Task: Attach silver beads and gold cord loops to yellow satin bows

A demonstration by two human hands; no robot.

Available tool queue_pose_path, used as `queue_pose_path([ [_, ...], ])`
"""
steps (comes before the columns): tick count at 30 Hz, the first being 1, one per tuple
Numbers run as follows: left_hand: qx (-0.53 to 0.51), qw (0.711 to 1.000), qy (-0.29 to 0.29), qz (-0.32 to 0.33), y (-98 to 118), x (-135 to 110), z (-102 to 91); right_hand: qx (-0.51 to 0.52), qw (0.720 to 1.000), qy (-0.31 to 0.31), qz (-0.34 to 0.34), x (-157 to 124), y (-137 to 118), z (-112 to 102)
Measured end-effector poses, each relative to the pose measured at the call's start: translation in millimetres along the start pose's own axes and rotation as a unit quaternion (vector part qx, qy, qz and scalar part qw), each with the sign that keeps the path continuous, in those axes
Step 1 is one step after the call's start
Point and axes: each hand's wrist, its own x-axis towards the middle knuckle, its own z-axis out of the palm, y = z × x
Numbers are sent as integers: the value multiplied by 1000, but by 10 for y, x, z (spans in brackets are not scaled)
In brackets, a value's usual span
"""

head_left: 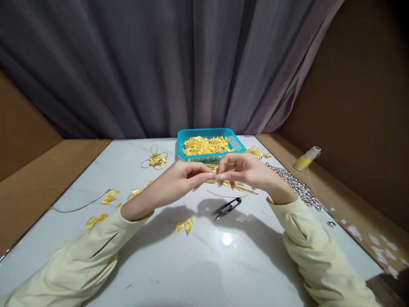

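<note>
My left hand (183,177) and my right hand (244,170) meet above the white table (204,256), fingertips pinched together on something small and thin that I cannot make out. Both hands hover over a bundle of gold wires (230,184). A yellow ribbon bow (184,226) lies on the table below my left hand. Black thread snips (228,207) lie just below my right hand. Behind the hands stands a blue basket (234,140) filled with yellow bows.
Several loose yellow bows (110,196) and a wire loop with bows (156,160) lie at the left. A chain of silver beads (295,185) runs along the right edge. A yellow thread spool (306,158) rests on the brown ledge. Grey curtain behind.
</note>
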Motion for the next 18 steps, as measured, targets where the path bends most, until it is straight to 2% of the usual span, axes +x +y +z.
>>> queue_pose_path([
  [9,4,1000,-1,-25,38,-7,-23,2,1000,-13,-1,-11,-3,-24],
  [13,-8,1000,-10,-12,28,5,-12,9,1000,-21,-7,-5,-5,-31],
  [18,-22,1000,-7,4,-19,20,5,17,1000,-3,-4,-6,-14,-18],
])
